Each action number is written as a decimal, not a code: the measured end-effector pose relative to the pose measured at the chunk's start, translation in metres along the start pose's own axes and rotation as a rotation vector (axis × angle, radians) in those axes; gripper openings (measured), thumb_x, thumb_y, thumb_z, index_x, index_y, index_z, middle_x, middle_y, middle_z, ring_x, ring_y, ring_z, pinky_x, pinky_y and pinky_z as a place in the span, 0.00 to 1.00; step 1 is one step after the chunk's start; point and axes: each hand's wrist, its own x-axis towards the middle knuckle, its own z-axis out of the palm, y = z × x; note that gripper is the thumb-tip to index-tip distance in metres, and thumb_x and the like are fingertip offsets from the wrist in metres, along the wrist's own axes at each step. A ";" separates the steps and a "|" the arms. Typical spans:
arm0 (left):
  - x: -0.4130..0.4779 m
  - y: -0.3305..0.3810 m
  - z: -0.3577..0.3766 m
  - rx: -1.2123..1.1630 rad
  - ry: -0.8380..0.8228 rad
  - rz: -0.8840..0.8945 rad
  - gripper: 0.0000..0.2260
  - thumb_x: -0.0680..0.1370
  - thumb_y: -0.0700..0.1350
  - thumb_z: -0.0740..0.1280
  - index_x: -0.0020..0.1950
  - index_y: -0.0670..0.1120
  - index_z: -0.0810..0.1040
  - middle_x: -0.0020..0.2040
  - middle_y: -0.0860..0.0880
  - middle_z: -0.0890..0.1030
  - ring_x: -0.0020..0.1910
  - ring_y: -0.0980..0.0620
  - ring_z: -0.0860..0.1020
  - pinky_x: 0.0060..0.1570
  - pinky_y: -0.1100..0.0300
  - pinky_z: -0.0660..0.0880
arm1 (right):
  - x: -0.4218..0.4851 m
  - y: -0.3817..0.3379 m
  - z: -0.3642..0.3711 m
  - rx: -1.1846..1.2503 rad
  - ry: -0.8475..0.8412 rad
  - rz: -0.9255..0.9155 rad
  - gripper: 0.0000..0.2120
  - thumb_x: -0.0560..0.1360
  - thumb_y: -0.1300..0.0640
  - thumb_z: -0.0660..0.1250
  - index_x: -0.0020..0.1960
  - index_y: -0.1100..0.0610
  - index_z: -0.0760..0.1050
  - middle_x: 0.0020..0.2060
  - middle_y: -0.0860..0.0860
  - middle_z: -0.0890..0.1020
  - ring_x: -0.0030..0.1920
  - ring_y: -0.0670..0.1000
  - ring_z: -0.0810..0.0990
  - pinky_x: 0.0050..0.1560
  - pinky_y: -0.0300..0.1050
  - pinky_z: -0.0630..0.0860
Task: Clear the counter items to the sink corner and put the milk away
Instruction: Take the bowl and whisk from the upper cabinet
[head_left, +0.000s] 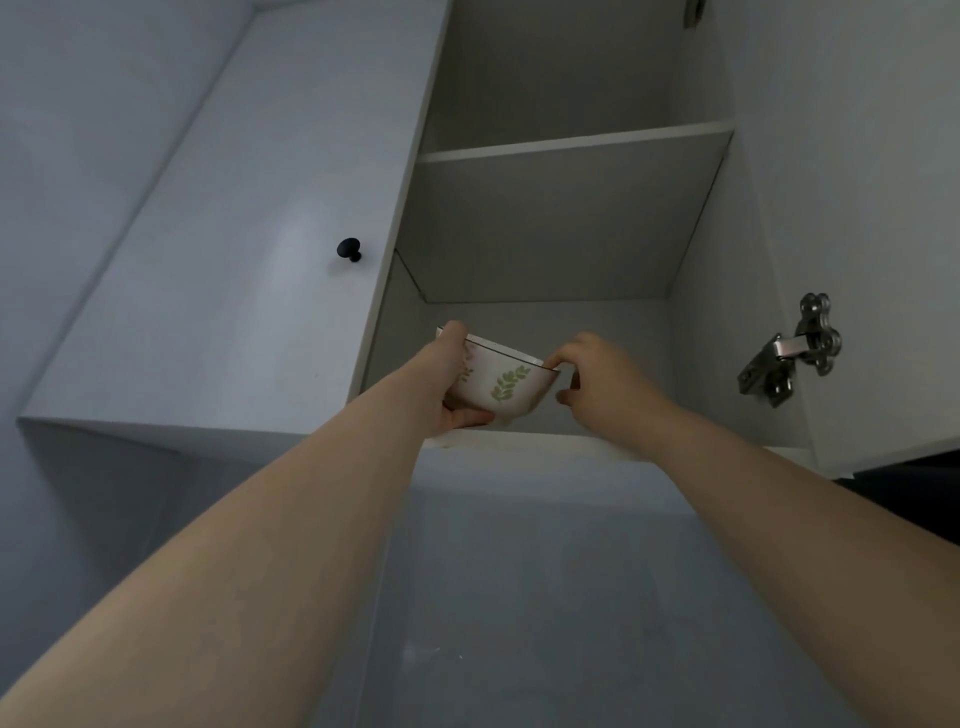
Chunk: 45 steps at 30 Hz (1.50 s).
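Observation:
A white bowl (501, 387) with a dark rim and green leaf prints is held up at the front edge of the open wall cabinet's bottom shelf (545, 441). My left hand (447, 384) grips its left side, thumb over the rim and fingers under the base. My right hand (597, 374) pinches the right rim with curled fingers. The bowl tilts slightly. No milk, counter or sink is in view.
The view looks up into a white wall cabinet with a middle shelf (571, 143) and nothing else on the shelves. To the left is a closed door with a black knob (349, 249). The open door with a metal hinge (795, 348) stands at right.

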 end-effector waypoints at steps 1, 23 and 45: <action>-0.001 -0.001 0.002 -0.004 0.007 0.017 0.13 0.79 0.53 0.59 0.41 0.45 0.67 0.39 0.45 0.73 0.36 0.46 0.75 0.50 0.49 0.77 | 0.000 0.002 0.000 -0.040 -0.004 0.016 0.18 0.71 0.67 0.67 0.59 0.59 0.75 0.56 0.56 0.73 0.54 0.56 0.75 0.52 0.43 0.69; 0.013 -0.009 0.003 0.010 0.030 0.138 0.21 0.78 0.56 0.60 0.67 0.47 0.65 0.45 0.47 0.76 0.38 0.48 0.78 0.32 0.52 0.77 | 0.002 0.045 -0.013 -0.537 -0.661 0.662 0.17 0.79 0.57 0.58 0.67 0.60 0.70 0.67 0.58 0.71 0.67 0.58 0.69 0.67 0.49 0.67; 0.005 -0.017 0.006 -0.100 0.103 0.234 0.27 0.77 0.56 0.63 0.70 0.46 0.59 0.60 0.44 0.72 0.52 0.42 0.77 0.35 0.54 0.77 | -0.017 0.019 -0.025 -0.043 0.259 0.311 0.11 0.75 0.66 0.61 0.56 0.60 0.75 0.47 0.60 0.81 0.47 0.62 0.78 0.44 0.52 0.75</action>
